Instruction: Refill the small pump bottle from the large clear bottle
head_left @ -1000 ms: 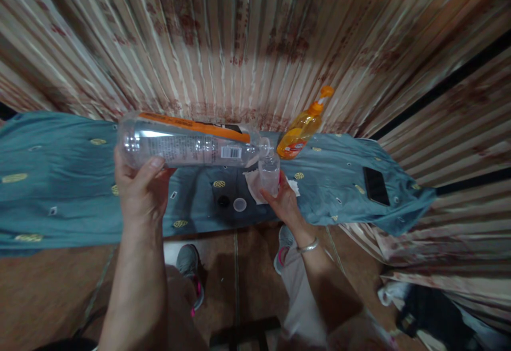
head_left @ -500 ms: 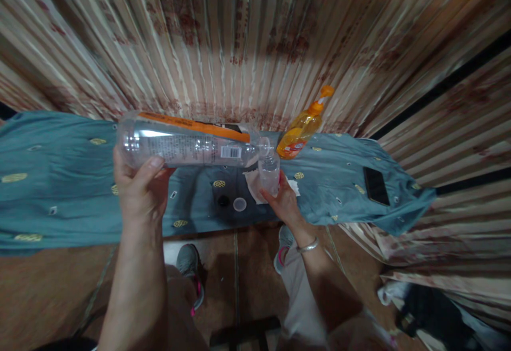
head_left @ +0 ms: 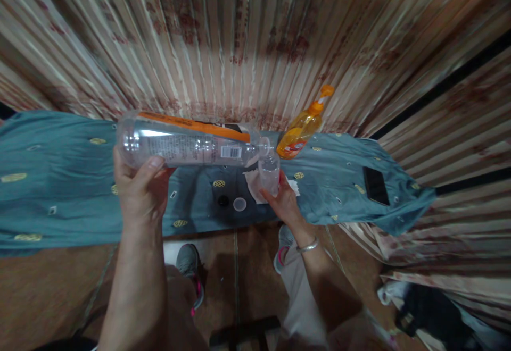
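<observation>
My left hand grips the base end of a large clear plastic bottle, which has an orange-edged label and lies tilted nearly level in the air. Its open neck points right and meets the mouth of a small clear bottle. Around that small bottle are the fingers of my right hand, and its inside looks cloudy. Behind it is a crumpled tissue on the cloth. A black cap and a round whitish lid lie below the large bottle.
An orange pump bottle of yellow liquid stands just beyond my right hand. Farther right lies a black phone. A teal cloth covers the narrow table, with a pleated curtain close behind.
</observation>
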A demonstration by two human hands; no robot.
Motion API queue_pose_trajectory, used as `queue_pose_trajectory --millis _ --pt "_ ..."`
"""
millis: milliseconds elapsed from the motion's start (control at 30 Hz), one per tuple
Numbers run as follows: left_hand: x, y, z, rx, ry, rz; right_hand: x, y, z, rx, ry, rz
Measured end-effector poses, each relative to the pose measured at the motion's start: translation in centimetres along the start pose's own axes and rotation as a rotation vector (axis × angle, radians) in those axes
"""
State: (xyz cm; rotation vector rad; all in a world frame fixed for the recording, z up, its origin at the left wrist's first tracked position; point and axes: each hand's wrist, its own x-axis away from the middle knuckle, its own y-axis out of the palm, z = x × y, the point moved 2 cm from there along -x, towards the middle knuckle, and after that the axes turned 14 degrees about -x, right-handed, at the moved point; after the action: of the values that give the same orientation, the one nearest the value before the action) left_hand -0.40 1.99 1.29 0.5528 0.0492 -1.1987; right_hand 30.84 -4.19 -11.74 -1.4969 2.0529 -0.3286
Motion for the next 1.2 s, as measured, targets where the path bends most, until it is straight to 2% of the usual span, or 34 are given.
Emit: queue_pose_trajectory --millis 167,467,733,1133,1200 --pt "0.20 0.28 0.22 -0.004 -0.001 0.002 -0.10 -0.14 -0.25 -0.050 0.084 -0.023" --pt "0.41 0.48 0.61 -0.033 -0.017 -0.008 0.01 -0.15 -0.43 -0.098 0.066 -0.004" --pt "0.37 0.47 0.66 -0.007 -0.039 0.023 -0.14 -0.30 -0.58 -0.079 0.125 -0.027" --pt "0.26 0.29 0.35 -0.025 -0.022 0.016 -0.02 -0.09 -0.16 -0.054 0.093 -0.014" --pt "0.26 0.27 0.36 -0.028 -0.016 0.009 0.01 -0.07 -0.13 -0.030 0.052 -0.010"
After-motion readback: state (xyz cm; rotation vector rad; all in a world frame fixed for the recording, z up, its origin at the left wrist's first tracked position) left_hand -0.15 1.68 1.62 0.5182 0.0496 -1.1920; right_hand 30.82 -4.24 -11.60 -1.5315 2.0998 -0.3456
